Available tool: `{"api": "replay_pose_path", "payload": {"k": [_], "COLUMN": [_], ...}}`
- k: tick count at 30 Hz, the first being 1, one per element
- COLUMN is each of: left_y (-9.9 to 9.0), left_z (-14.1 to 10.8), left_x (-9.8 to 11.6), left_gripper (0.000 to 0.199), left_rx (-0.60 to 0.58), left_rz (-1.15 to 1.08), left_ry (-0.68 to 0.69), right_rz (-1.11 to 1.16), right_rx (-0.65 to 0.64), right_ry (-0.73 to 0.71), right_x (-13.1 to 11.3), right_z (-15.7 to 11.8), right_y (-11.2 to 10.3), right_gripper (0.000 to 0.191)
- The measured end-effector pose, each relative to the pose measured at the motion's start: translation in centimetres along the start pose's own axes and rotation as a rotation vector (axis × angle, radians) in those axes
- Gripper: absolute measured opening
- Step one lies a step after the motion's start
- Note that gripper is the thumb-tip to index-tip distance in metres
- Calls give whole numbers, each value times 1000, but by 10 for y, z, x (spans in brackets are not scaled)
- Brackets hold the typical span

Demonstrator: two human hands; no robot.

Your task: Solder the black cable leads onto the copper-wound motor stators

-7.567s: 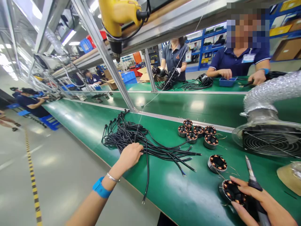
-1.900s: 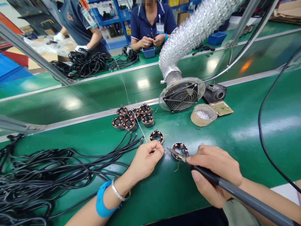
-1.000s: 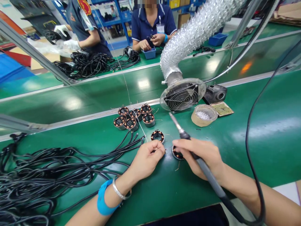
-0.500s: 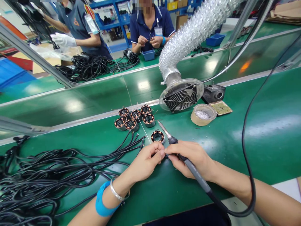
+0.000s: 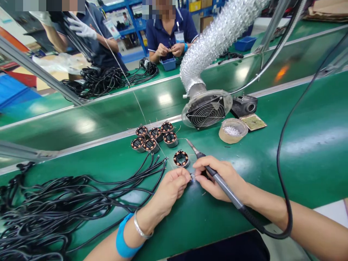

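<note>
Nearer you than the fan (image 5: 208,111), your left hand (image 5: 174,184) pinches small wire ends (image 5: 192,177); your right hand (image 5: 221,178) grips one soldering iron (image 5: 223,185), fingertips narrowed beside them. One lone coil (image 5: 181,158) sits front-left of the fan, six clustered coils (image 5: 156,134) left of it. Another coil, earlier by your right hand, is out of sight. Beyond are two people (image 5: 170,34).

A factory assembly workshop is shown: a long green bench (image 5: 244,163) is lined with copper-wound coils (image 5: 170,139) and black cables (image 5: 81,203), and served by a silver exhaust duct (image 5: 206,43); uniformed co-workers (image 5: 171,34) are seen opposite.
</note>
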State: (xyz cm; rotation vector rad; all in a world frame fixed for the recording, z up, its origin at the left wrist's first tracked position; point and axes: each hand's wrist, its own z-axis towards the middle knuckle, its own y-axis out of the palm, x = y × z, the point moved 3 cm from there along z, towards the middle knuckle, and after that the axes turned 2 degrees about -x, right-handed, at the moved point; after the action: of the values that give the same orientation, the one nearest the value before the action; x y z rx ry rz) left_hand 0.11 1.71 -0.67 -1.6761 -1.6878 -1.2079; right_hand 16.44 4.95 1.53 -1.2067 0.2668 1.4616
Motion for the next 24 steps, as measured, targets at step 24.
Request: {"api": "replay_pose_path", "payload": {"k": [24], "left_y": [8], "left_z": [0], "left_x": [3], "left_gripper": [23], "left_rx": [112], "left_rz": [172], "left_ry": [132], "right_rz": [47], "right_rx": [247], "right_ry": [-8], "right_x": [-21], "right_z": [-20], "right_y": [-49], "right_gripper": [19]}}
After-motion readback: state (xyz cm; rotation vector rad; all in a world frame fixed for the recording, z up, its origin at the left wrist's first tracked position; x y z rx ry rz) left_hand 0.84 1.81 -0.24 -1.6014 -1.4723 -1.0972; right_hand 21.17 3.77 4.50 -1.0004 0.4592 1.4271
